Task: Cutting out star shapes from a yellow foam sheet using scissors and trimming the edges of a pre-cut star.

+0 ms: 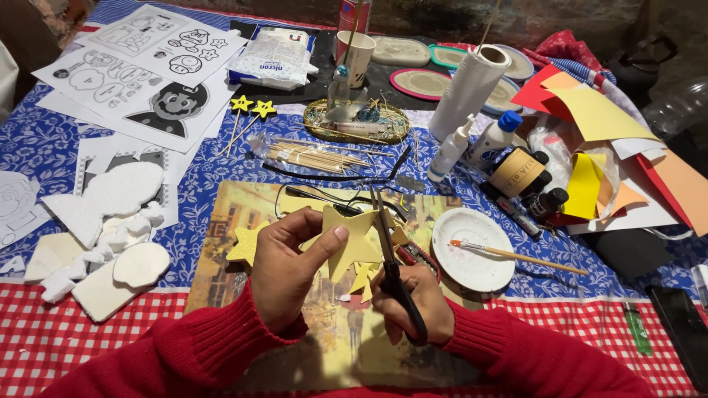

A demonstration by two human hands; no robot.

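Observation:
My left hand pinches a yellow foam star piece between thumb and fingers, holding it up over a picture board. My right hand grips black scissors, whose blades point up and away along the right side of the star. Small yellow offcuts hang or lie just below the star. A glittery yellow star lies on the board left of my left hand. Both sleeves are red.
White foam shapes lie at left, printed colouring sheets behind them. A white plate with a paintbrush sits to the right, then glue bottles, a paper roll, coloured paper, wooden sticks and a wicker tray.

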